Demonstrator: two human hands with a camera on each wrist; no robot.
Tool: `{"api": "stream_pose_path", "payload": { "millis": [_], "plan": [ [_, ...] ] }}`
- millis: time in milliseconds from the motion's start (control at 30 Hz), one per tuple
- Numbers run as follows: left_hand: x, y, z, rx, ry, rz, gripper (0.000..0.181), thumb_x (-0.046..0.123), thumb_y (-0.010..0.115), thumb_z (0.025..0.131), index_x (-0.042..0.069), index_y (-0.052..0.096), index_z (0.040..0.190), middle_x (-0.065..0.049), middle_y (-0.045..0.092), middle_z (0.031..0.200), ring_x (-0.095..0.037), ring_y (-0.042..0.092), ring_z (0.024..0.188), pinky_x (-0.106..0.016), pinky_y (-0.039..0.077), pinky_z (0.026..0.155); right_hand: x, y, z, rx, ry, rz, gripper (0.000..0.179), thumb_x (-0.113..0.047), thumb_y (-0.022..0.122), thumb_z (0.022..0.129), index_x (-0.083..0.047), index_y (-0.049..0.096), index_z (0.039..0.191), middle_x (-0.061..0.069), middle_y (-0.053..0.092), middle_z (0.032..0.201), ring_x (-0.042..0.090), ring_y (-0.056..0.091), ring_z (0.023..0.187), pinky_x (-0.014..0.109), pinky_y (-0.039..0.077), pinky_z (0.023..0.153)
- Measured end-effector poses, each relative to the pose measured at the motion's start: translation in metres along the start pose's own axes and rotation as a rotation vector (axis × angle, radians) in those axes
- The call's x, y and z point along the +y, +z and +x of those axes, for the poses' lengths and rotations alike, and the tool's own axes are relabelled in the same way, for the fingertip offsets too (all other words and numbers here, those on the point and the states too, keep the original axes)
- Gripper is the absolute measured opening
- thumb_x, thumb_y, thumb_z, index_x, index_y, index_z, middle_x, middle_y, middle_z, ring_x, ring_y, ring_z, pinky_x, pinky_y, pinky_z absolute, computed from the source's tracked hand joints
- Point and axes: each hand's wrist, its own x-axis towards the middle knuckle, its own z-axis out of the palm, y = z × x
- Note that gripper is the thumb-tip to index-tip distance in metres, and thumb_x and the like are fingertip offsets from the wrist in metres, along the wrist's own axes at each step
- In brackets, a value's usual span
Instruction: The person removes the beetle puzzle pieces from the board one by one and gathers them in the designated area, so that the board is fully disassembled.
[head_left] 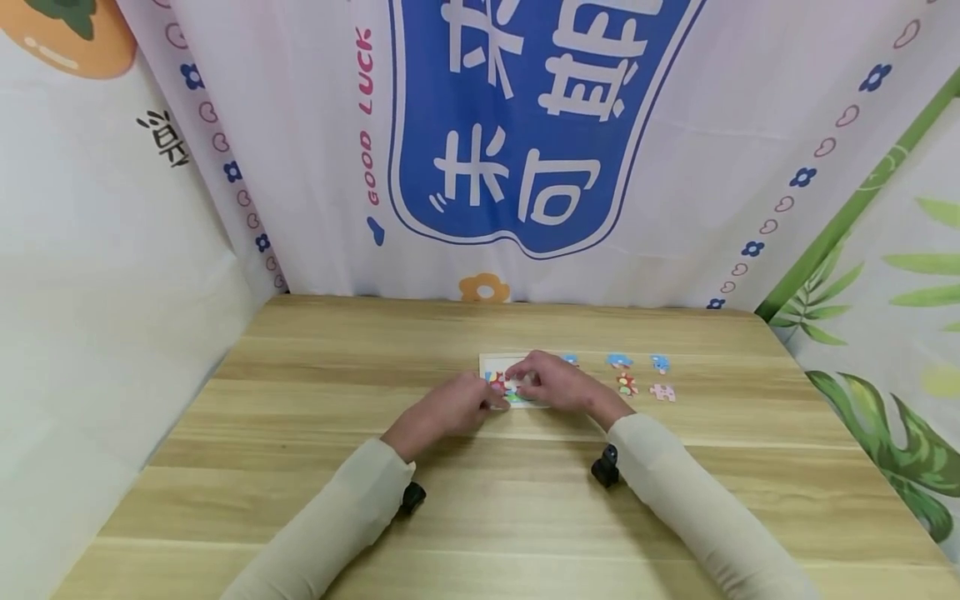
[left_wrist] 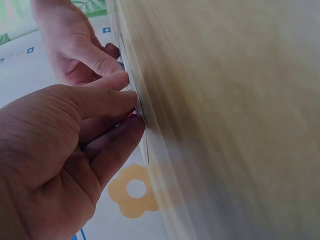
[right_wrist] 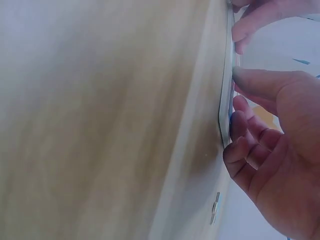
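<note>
Fingers of the left hand (head_left: 461, 403) and right hand (head_left: 561, 383), partly bent, touch the puzzle tray (head_left: 491, 359) on the worktop (head_left: 330, 375); whether they pinch anything, I cannot tell. Loose pieces (head_left: 663, 392) lie right of the tray.

The table (head_left: 510, 517) looks like smooth, faintly glossy wood, the sleeves (head_left: 337, 508) and backdrop (head_left: 300, 167) like matt cloth.
</note>
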Motion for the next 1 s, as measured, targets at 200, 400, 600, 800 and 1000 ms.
{"api": "stream_pose_path", "payload": {
  "millis": [200,400,600,800,1000],
  "plan": [
    [-0.001,-0.001,0.001,-0.014,-0.086,-0.060,0.037,-0.007,0.062,0.096,0.017,0.081,0.116,-0.001,0.075,0.115,-0.010,0.035,0.059,-0.024,0.034,0.056,-0.003,0.003,0.001,0.015,-0.038,0.018,0.034,-0.005,0.067,0.099,-0.002,0.068,0.132,0.009,0.065,0.117,0.015,0.057,0.093,0.034,0.050,0.082],
    [-0.004,-0.001,0.005,0.018,-0.083,-0.033,0.027,-0.002,0.068,0.096,0.017,0.083,0.109,0.001,0.076,0.112,-0.011,0.057,0.082,-0.026,0.044,0.072,-0.005,0.005,0.005,0.018,-0.032,0.010,0.033,0.000,0.066,0.098,0.001,0.068,0.130,0.007,0.067,0.112,0.017,0.063,0.098,0.032,0.053,0.086],
    [-0.003,-0.002,0.009,0.040,-0.074,-0.012,0.023,0.001,0.072,0.095,0.017,0.084,0.106,0.002,0.077,0.108,-0.009,0.058,0.080,-0.026,0.043,0.072,-0.009,0.002,0.006,0.026,-0.044,-0.014,0.030,0.002,0.065,0.097,0.004,0.069,0.127,0.008,0.069,0.105,0.019,0.064,0.096,0.034,0.054,0.084],
    [-0.003,-0.001,0.010,0.041,-0.084,-0.009,0.025,0.000,0.071,0.095,0.018,0.084,0.105,0.003,0.077,0.109,-0.007,0.052,0.072,-0.024,0.041,0.068,-0.010,0.002,0.006,0.029,-0.012,0.003,0.030,0.001,0.066,0.096,0.002,0.069,0.126,0.007,0.070,0.105,0.017,0.063,0.094,0.033,0.053,0.084],
    [-0.001,0.000,0.008,0.045,-0.092,-0.024,0.029,-0.005,0.068,0.094,0.017,0.085,0.103,0.004,0.076,0.110,-0.008,0.043,0.064,-0.024,0.037,0.063,-0.011,0.005,0.006,0.061,0.030,0.001,0.018,-0.005,0.065,0.100,-0.004,0.072,0.117,0.002,0.070,0.101,0.014,0.064,0.093,0.033,0.054,0.084]
  ]
}}
